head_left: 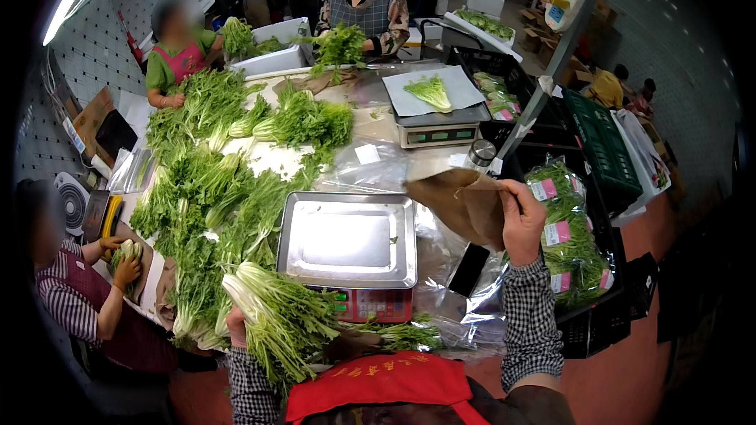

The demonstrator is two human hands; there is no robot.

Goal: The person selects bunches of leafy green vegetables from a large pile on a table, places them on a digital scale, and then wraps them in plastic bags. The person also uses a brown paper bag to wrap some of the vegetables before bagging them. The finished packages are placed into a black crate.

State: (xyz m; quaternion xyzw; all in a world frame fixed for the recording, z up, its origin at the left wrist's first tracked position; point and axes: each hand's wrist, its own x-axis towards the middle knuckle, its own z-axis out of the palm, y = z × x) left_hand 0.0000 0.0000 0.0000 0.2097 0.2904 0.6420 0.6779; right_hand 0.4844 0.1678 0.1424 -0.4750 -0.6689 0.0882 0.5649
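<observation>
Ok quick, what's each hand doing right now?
Left hand: closed on a bunch of leafy greens beside the scale.
Right hand: closed on a brown paper sheet, lifted above the table.

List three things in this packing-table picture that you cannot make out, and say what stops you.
1. Head view: the left hand is mostly hidden behind the bunch of greens it grips.
2. Head view: the near scale's display is too small to read.
3. Head view: the right hand holds a brown paper sheet that hides its fingers.
</observation>
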